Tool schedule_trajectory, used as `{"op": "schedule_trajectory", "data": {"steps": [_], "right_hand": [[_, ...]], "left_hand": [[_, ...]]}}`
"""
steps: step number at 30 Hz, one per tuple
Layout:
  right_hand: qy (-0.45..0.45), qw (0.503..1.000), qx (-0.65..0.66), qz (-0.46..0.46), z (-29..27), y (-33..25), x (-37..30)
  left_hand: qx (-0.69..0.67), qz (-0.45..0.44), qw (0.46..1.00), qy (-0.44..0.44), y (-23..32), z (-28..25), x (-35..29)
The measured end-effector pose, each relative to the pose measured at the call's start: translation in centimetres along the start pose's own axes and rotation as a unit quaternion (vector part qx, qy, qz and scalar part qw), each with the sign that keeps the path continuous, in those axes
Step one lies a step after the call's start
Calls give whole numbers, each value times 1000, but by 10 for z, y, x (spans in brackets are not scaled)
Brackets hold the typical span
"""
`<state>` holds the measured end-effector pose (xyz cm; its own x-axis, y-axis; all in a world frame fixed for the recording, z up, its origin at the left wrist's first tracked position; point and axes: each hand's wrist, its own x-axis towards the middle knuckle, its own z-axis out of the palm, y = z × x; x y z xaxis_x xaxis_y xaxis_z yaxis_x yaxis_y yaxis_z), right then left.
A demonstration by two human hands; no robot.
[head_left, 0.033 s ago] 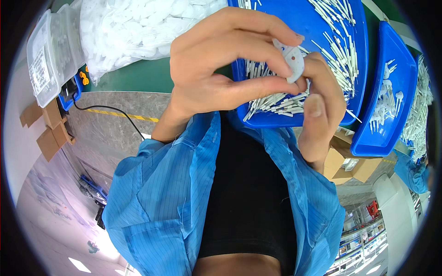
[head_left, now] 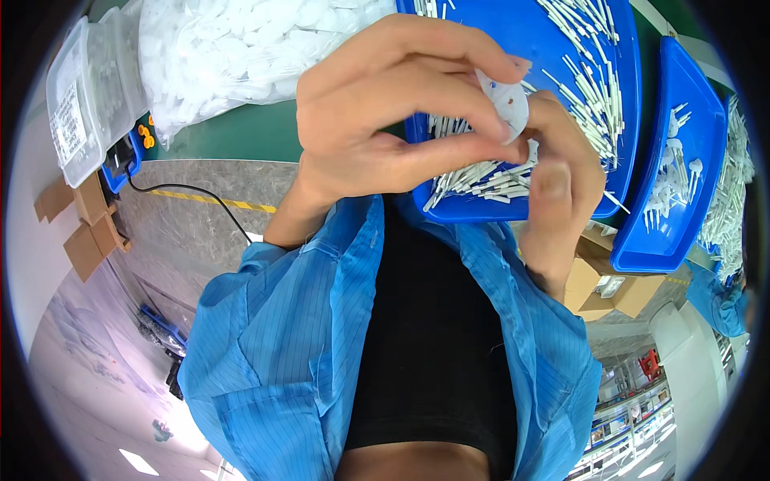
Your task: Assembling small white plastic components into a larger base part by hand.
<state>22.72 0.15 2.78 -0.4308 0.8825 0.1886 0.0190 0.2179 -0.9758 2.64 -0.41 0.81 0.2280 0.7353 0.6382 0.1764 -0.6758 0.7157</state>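
My left hand [head_left: 385, 112] pinches a small white plastic piece [head_left: 508, 103] between thumb and fingers, above a blue tray. The piece is thin, with a rounded edge and small holes. Against its right edge, my right hand [head_left: 561, 184] is closed, index finger curled and thumb bent below it. A small white end [head_left: 532, 149] shows between the two hands; whatever else the right fingers grip is hidden. Beneath the hands, many thin white sticks [head_left: 489, 183] with fine wire ends lie in the blue tray [head_left: 497, 210].
A clear bag of white plastic pieces [head_left: 257, 56] lies at the back left, beside clear plastic boxes [head_left: 88, 96]. To the right, a smaller blue tray [head_left: 642, 248] holds white pieces fitted with sticks. Below it stands an open cardboard box [head_left: 589, 284]. Another person's blue sleeve [head_left: 714, 301] shows far right.
The white plastic piece has tilted slightly between my fingers. My right thumb has shifted a little, and its tip is blurred.
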Motion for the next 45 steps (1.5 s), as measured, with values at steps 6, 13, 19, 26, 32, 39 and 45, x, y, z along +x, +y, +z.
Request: {"op": "schedule_trajectory", "data": {"steps": [6,13,19,26,32,39,45], "right_hand": [[57,987,18,147,14,-17,10],[55,911,-399,-86,25,21,36],[15,867,-497,-21,41,21,39],[-47,835,-548,-14,5,25,30],[58,961,-270,-14,0,2,21],[29,990,-130,41,28,-14,2],[70,953,-294,26,34,-20,4]], "left_hand": [[85,175,981,9,-14,-1,-6],[-106,24,987,120,-1,2,-21],[-163,-115,955,219,3,9,-30],[-286,-211,887,295,10,14,-17],[-273,-267,868,319,14,18,-3],[-272,-253,877,306,8,23,-8],[-283,-256,881,281,2,26,-21]]}}
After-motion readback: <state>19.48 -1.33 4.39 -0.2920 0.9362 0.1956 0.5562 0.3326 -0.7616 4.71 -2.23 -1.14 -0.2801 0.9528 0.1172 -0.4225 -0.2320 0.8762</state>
